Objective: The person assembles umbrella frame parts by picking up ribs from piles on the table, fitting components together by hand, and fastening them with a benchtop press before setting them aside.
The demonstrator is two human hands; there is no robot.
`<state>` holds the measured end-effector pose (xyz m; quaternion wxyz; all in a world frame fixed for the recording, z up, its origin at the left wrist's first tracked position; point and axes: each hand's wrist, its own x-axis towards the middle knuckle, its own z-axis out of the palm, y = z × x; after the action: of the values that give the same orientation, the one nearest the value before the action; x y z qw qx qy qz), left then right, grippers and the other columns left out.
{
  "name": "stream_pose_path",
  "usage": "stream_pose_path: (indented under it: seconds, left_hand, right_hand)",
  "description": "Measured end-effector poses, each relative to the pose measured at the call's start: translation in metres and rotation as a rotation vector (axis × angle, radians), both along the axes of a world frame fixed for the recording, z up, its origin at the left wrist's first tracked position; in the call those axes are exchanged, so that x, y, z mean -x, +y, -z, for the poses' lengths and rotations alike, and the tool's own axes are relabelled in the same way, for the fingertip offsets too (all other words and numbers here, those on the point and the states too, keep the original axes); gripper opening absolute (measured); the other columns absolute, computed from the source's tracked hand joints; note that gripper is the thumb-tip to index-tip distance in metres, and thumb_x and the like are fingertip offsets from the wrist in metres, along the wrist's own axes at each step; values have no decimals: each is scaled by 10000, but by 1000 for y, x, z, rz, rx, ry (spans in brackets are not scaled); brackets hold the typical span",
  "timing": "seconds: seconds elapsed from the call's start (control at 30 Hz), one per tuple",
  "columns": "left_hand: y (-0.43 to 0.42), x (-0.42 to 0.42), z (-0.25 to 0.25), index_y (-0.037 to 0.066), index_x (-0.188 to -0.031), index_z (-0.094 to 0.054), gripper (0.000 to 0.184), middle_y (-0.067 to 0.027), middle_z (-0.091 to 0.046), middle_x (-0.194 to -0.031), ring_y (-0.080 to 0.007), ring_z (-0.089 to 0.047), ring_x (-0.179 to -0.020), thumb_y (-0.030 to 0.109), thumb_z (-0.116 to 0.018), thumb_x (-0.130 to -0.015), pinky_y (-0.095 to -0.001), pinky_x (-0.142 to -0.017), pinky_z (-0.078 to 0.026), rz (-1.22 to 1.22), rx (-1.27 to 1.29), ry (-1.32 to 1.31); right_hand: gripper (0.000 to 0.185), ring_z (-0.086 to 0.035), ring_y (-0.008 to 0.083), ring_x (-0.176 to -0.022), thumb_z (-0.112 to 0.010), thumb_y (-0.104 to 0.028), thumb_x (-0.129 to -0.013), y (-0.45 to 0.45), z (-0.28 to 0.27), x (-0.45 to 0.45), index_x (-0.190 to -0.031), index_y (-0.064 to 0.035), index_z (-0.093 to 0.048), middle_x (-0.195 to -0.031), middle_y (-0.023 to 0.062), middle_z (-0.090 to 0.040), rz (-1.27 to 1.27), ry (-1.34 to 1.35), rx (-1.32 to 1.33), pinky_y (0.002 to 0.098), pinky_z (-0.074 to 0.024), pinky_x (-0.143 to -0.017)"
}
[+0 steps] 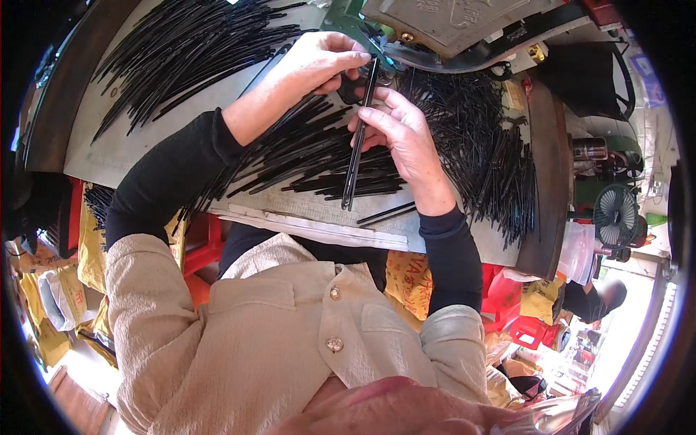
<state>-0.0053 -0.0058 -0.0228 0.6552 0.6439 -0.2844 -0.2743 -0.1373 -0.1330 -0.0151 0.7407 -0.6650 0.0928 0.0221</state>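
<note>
Across the pale table (87, 156), bare space shows by the left edge; black strip heaps (471, 130) crowd elsewhere. Near the green machine (351, 18), the hands sit close but apart: left hand (322, 64) pinching the held strip's (354, 163) upper end, right hand (399, 134) gripping its middle, fingers curled.

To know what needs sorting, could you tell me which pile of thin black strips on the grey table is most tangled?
The rightmost pile, beside the right hand: its strips criss-cross, while the middle pile and left pile lie mostly aligned.
</note>
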Motion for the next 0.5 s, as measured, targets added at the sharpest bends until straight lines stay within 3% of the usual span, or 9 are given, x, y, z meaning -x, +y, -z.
stream_pose_path:
  seconds: [0.13,0.2,0.43,0.5]
  left_hand:
    - [1,-1,-7,36,-895,-585,252,24,-493,-613,-7,-380,-430,278,-600,-829,-153,-364,-251,3,-99,20]
    - [1,-1,-8,-20,-870,-622,288,-7,-502,-557,-37,-392,-385,257,-631,-793,-173,-339,-274,3,-82,73]
    - [3,-2,-8,22,-898,-595,289,13,-492,-576,-24,-378,-393,305,-575,-844,-172,-351,-250,68,-73,0]
    - [4,-3,-10,11,-928,-599,294,-11,-545,-637,-38,-434,-414,292,-567,-849,-164,-362,-306,134,-47,21]
  right_hand:
    - [282,-594,126,-597,-550,-160,-836,-1,0,0,-1070,-12,-494,-738,69,-597,31,22,-33,218,-483,-535]
    - [275,-589,119,-593,-556,-164,-831,-1,0,0,-1057,-18,-499,-724,60,-593,40,15,-48,214,-479,-534]
    - [234,-556,102,-568,-583,-176,-807,-3,0,-2,-972,-30,-505,-696,54,-586,104,-9,-36,192,-426,-496]
    - [227,-548,98,-560,-581,-174,-807,-4,-1,-2,-966,-31,-506,-691,50,-583,131,-11,-29,190,-420,-493]
